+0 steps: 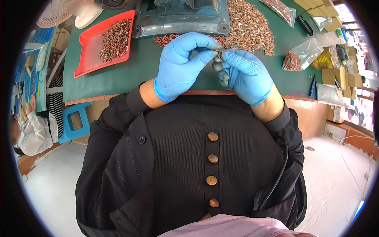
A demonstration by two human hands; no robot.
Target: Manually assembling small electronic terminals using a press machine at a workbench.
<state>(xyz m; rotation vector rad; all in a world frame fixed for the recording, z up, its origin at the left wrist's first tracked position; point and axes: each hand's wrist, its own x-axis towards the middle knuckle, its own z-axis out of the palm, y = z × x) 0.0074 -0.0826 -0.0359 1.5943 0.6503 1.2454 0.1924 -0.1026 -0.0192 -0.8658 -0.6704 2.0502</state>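
Observation:
My left hand [179,65], in a blue glove with darkened fingertips, is pinched closed in front of the machine. My right hand [248,75], gloved the same way, meets it with thumb and forefinger pressed together and the other fingers curled. Whatever lies between the fingertips is too small and hidden to name. Just beyond the hands, a strip of small reddish parts [166,40] runs along the front of a dark grey machine base [173,25]. A large heap of small copper-coloured pin-like parts [252,29] spreads on the green tabletop [134,75] to the right of the base.
At the left, a red scoop tray [85,55] holds similar parts. Clear bags of parts [292,61], a black object [304,25] and cardboard boxes [339,81] lie to the right. A blue stool [75,122] and a person in white [37,132] are at far left.

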